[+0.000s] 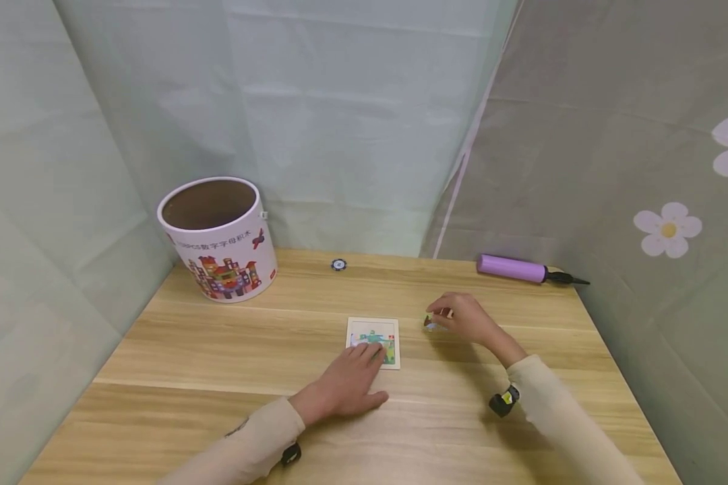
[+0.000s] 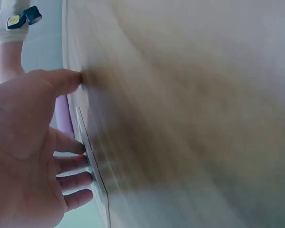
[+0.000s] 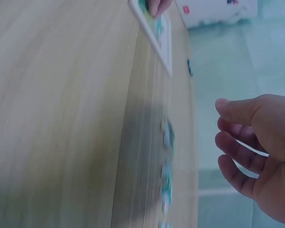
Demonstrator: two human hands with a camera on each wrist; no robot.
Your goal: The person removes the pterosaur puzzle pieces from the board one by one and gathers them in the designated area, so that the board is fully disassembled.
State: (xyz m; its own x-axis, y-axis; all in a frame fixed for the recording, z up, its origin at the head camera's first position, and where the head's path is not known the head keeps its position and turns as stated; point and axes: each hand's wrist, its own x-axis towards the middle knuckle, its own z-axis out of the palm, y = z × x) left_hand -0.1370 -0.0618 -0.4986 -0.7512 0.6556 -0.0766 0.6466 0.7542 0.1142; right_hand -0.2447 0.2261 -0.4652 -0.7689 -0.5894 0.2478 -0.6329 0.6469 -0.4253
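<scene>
A small picture puzzle in a white-edged square tray [image 1: 373, 319] lies on the table. My left hand [image 1: 348, 381] rests over its near part, the fingertips touching the picture and the thumb on the wood. In the left wrist view, those fingers [image 2: 74, 164] stretch out to the tray's edge. To the right of the tray, my right hand [image 1: 466, 318] hovers above small colourful puzzle pieces [image 1: 428, 323]. The right wrist view shows several such pieces [image 3: 167, 185] lying on the table, and the right hand [image 3: 263, 142] raised with loosely bent fingers and nothing visible between them.
A white bucket [image 1: 230, 242] with printed building blocks stands at the back left. A dark round chip [image 1: 338, 265] lies near the table's back edge. A purple hand pump [image 1: 512, 268] is at the back right. Cloth curtains [image 1: 364, 135] hang around the wooden table [image 1: 218, 364].
</scene>
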